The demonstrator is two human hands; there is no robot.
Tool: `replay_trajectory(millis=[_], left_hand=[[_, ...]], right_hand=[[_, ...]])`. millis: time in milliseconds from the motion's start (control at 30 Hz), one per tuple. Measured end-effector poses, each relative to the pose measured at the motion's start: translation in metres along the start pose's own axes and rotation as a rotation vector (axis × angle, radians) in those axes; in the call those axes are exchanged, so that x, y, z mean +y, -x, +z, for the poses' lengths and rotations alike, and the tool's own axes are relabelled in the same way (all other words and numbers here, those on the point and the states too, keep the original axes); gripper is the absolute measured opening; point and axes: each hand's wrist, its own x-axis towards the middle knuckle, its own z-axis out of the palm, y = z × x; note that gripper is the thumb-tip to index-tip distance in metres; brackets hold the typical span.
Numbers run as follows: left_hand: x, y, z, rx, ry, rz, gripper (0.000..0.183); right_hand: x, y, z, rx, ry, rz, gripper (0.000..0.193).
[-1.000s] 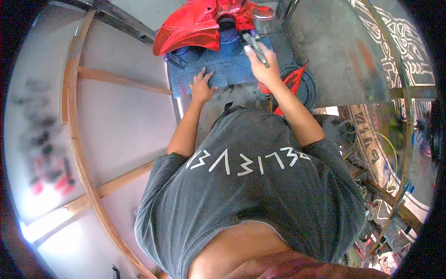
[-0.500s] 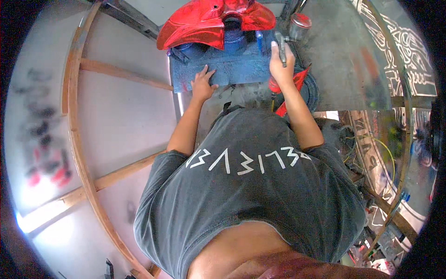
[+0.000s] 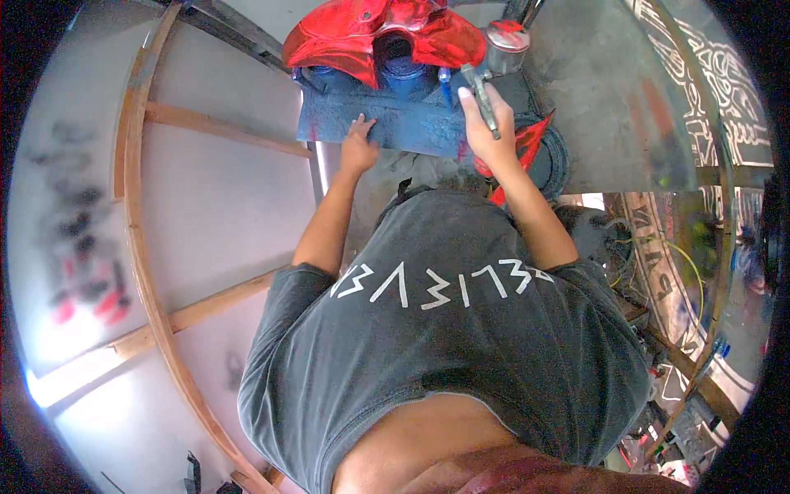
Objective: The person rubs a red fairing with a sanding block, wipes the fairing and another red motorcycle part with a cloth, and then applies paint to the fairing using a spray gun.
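Observation:
A glossy red moulded panel (image 3: 337, 45), curved with a cut-out in its middle, rests on blue-coated round supports (image 3: 403, 67). Under these lies a flat blue paint-dusted board (image 3: 325, 119). My left hand (image 3: 360, 148) lies at the board's near edge, fingers apart and touching its surface. In my right hand (image 3: 494, 128) is a metal spray gun (image 3: 481, 99), held just right of the board. Its paint cup (image 3: 506, 49), smeared red on top, stands beyond the hand. Whether the trigger is pressed cannot be made out.
A wood-framed pale sheet wall (image 3: 230, 189) rises at the left. Below my right forearm are a pointed red piece (image 3: 535, 140) and a dark round coil or tub (image 3: 555, 169). A grey panel (image 3: 609, 107) stands at the right, with a yellow cable (image 3: 695, 272) beyond it.
The board has turned slightly, its right side coming nearer, and the red panel has shifted with it. My right hand has moved a little left and nearer with the spray gun; my left fingers look less spread.

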Motion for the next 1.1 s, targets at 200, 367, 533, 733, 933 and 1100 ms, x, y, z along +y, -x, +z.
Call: replay_trajectory(millis=[200,367,533,733,933,1100], left_hand=[[0.075,0.013,0.004,0.007,-0.015,-0.084,0.073],[0.053,0.017,0.004,0.073,0.013,-0.062,0.078],[0.046,0.014,-0.001,0.031,0.049,-0.053,0.075],[0.048,0.019,0.0,0.025,0.011,-0.037,0.077],[0.054,0.023,0.002,0.038,0.036,-0.035,0.077],[0.053,0.024,-0.001,0.022,0.025,-0.018,0.077]], right_hand=[[-0.021,0.015,0.0,-0.147,-0.07,-0.018,0.023],[-0.026,0.023,-0.007,-0.22,-0.018,0.034,0.021],[-0.005,0.036,0.0,-0.12,-0.093,0.003,0.026],[-0.021,0.032,0.001,-0.17,-0.053,0.103,0.027],[-0.033,0.027,0.021,-0.173,-0.055,0.058,0.024],[-0.038,0.03,0.024,-0.122,-0.025,0.01,0.024]])
